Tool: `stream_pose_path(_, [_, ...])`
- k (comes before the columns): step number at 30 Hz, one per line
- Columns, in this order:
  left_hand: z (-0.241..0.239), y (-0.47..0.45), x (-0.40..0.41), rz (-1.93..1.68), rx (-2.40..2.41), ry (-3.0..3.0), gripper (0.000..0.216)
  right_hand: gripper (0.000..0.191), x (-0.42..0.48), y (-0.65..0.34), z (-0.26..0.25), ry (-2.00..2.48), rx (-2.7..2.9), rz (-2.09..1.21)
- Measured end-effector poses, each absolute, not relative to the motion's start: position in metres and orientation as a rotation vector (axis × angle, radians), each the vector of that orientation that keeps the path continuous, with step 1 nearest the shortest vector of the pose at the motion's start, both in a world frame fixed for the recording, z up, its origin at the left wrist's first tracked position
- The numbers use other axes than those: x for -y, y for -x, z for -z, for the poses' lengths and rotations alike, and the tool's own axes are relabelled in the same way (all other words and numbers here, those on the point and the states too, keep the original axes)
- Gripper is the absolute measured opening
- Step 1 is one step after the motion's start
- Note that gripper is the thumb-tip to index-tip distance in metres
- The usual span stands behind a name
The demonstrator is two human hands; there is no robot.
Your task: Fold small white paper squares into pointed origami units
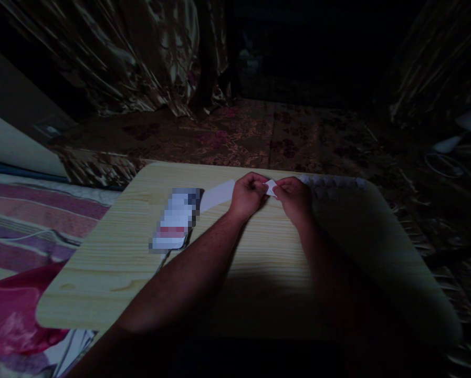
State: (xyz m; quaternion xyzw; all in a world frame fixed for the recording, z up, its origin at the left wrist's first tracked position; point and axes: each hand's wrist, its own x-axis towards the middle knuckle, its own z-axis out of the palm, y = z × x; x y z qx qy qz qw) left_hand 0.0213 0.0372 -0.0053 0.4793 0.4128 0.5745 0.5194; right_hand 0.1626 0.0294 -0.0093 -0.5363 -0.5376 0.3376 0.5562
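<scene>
Between my two hands, over the far part of the wooden table (259, 247), is a small folded piece of white paper (271, 187). My left hand (248, 195) pinches its left side, and my right hand (294, 197) grips its right side with thumb and fingers. A flat strip of white paper (217, 195) lies on the tabletop, its right end behind my left hand. Several small pale folded pieces (333, 185) sit in rows at the far right, partly behind my right hand; in the dim light their exact shape is hard to make out.
A phone (176, 218) with a blurred, lit screen lies left of my left forearm. Beside the table's left edge is a striped bedspread (42, 210) with a red cloth (22, 310). Beyond the table stand a patterned covered surface (227, 131) and gold curtains (172, 52).
</scene>
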Motion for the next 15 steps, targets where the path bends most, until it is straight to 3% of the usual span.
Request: stream_pose_path(15, [0.0018, -0.0196, -0.0361, -1.309, -1.013, -1.182, 0.017, 0.014, -0.0283, -0.1629, 0.0058, 1.254, 1.299, -0.84])
